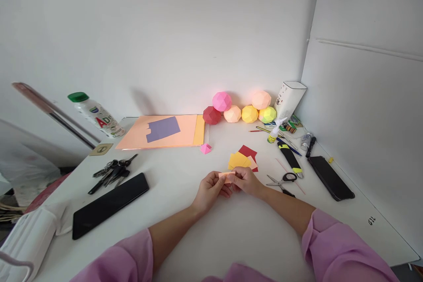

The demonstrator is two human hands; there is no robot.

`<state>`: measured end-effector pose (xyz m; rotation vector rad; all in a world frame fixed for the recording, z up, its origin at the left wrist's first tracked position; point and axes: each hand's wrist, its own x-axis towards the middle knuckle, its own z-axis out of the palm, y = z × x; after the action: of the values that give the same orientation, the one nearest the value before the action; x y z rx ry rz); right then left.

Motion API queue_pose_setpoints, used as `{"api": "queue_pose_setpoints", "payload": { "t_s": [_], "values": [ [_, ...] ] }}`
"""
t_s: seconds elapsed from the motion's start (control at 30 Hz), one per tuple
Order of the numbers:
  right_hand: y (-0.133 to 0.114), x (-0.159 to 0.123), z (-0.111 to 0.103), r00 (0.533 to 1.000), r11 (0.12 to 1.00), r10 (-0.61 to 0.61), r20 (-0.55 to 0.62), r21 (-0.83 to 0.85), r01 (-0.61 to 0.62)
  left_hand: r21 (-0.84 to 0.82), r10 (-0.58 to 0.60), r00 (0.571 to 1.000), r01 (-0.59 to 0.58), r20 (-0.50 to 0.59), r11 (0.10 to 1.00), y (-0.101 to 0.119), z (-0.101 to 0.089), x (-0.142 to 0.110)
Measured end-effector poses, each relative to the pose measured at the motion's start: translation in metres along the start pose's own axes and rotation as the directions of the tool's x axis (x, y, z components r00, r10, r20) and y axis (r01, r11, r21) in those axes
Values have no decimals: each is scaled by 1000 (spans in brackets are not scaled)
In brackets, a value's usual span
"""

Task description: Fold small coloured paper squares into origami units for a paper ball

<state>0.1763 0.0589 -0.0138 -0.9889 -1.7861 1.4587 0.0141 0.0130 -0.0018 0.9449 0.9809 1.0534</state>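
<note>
Both hands meet over the middle of the white table, pinching one small piece of peach paper (pixel 227 175) between thumbs and fingers. My left hand (pixel 210 188) grips its left end, and my right hand (pixel 246 180) its right end. The strip looks folded, though my fingers cover part of it. Just beyond my hands lie several yellow paper pieces (pixel 238 159), overlapping red paper pieces (pixel 247 151) and a peach scrap. A small pink folded paper piece (pixel 205 148) sits further back. To the right of my right hand rest open scissors (pixel 280 181).
Faceted paper balls (pixel 250 114) stand along the wall. A glue bottle (pixel 273 134), a utility knife (pixel 290 158) and a black phone case (pixel 330 177) lie at right. Leftward are peach sheets (pixel 132 134) bearing purple paper (pixel 163 129), keys (pixel 114 172), a black phone (pixel 110 206) and a bottle (pixel 99 116).
</note>
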Motion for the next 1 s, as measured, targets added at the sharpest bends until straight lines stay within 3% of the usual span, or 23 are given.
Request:
{"api": "queue_pose_setpoints", "payload": {
  "t_s": [1.0],
  "values": [
    [-2,-1,0,999,999,39,-7,12,-39,32,-9,1000,9,3,999,-1,-1,1]
  ]
}}
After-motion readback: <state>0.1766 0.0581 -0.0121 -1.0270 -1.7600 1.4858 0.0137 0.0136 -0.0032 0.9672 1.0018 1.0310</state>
